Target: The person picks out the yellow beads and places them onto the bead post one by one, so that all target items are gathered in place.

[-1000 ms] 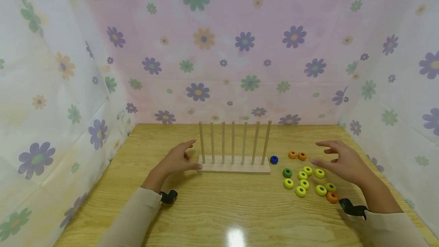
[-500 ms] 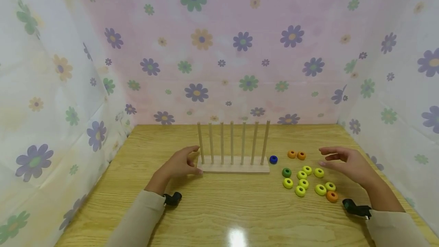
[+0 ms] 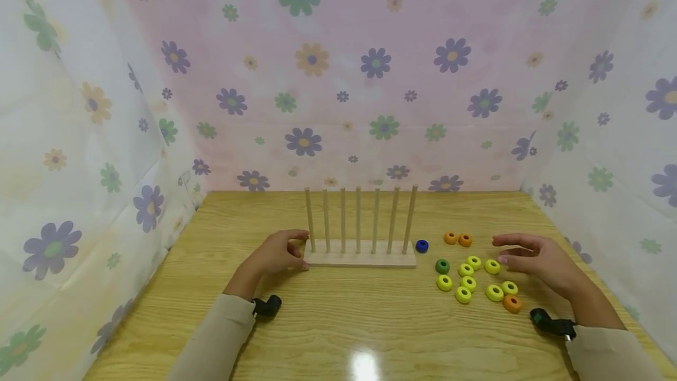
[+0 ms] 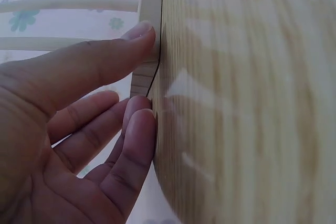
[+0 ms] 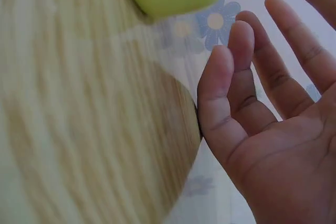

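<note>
Yellow rings [image 3: 463,300] lie toward the tabletop's [image 3: 328,328] right edge, just beside the right hand [image 3: 545,264], fingers relaxed. Left hand [image 3: 275,253] grips the peg rack [image 3: 359,259] by its left end; two orange rings [image 3: 465,244] lie nearer the far edge.

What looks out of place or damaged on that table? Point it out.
No damage stands out, and the pale wooden seven-peg rack stands upright. Mildly odd: one round, holed orange bead lies beside round yellow beads, apart from the two other orange beads farther back.
</note>
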The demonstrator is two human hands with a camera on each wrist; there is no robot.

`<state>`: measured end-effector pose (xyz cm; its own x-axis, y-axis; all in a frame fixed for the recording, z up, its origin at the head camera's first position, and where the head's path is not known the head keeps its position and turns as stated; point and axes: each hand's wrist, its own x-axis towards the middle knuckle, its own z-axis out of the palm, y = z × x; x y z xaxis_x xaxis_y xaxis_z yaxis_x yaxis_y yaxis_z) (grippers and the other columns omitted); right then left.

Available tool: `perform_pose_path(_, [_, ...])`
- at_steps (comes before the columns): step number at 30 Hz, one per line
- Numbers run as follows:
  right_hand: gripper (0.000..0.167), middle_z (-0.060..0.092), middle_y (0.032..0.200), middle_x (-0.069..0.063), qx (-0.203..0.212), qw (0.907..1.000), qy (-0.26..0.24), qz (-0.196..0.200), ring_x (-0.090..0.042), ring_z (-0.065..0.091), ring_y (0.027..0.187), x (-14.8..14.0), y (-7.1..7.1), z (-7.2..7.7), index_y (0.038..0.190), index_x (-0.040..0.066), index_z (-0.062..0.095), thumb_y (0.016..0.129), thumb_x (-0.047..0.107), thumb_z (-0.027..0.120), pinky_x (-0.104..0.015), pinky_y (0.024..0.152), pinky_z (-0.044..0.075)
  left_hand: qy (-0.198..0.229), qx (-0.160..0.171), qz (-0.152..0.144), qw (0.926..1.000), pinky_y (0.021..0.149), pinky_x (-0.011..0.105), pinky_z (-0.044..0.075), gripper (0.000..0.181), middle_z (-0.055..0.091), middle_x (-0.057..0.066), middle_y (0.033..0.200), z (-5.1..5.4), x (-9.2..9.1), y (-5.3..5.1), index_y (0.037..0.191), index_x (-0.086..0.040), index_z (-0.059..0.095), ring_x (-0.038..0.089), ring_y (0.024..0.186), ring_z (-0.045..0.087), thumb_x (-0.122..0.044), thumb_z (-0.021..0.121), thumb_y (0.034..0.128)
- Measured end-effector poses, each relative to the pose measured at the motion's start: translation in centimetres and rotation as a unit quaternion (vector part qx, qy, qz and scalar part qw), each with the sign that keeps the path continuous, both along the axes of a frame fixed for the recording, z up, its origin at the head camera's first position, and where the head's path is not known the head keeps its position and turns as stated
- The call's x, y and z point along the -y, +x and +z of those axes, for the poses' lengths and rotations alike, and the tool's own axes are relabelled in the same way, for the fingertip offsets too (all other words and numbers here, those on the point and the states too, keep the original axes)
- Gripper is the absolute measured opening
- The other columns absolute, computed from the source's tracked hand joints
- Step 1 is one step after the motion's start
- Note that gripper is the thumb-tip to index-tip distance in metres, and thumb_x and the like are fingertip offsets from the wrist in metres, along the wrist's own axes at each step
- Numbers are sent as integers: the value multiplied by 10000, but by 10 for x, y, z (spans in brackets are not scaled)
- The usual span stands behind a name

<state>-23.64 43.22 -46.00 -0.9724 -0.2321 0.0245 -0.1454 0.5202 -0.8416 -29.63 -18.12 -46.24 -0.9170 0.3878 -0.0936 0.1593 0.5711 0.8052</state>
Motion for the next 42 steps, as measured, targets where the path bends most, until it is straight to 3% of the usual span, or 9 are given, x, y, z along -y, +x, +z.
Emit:
perform_pose_path(8, [527, 661, 1401, -102, 578, 9972, -86, 469, -5, 671, 1139, -8, -2, -5, 1483, -36, 519, 1020, 164, 673, -206, 890, 566, 212, 158, 155, 9995, 821, 319, 557, 702, 626, 8, 1429, 1, 0, 0, 1425, -234, 644, 180, 1022, 633, -144, 920, 786])
perform_pose_path(15, [515, 642, 1421, -126, 661, 9950, -149, 740, -4, 658, 1167, -6, -5, -7, 1484, -43, 517, 1022, 135, 662, -206, 917, 561, -93, 105, 348, 9993, 848, 353, 568, 637, 711, -10, 1173, 0, 1, 1, 1336, -261, 716, 163, 1011, 650, -222, 952, 745])
perform_pose_path(23, [534, 635, 1433, -133, 747, 9939, -148, 800, 8, 649, 1184, -6, -4, -6, 1477, -38, 535, 999, 135, 696, -190, 926, 553, -137, 5, 346, 9993, 942, 400, 581, 606, 715, -12, 1316, 2, -1, 4, 1314, -228, 739, 168, 1086, 675, -227, 951, 747])
perform_pose_path(32, [515, 599, 1443, -231, 597, 9960, 123, 658, 28, 641, 1168, 0, -2, -9, 1439, 32, 605, 971, 195, 744, -185, 918, 550, -211, 62, 462, 9987, 934, 387, 581, 602, 723, -36, 1287, 4, -1, 3, 1294, -238, 751, 153, 1062, 677, -229, 961, 730])
perform_pose_path(42, [516, 631, 1416, -196, 545, 9965, 375, 521, 32, 650, 1125, -1, -2, -5, 1407, 70, 646, 945, 257, 776, -190, 891, 557, -120, 48, 382, 9992, 934, 381, 583, 565, 663, -31, 1414, 4, -2, 1, 1260, -218, 771, 164, 1084, 679, -224, 961, 728])
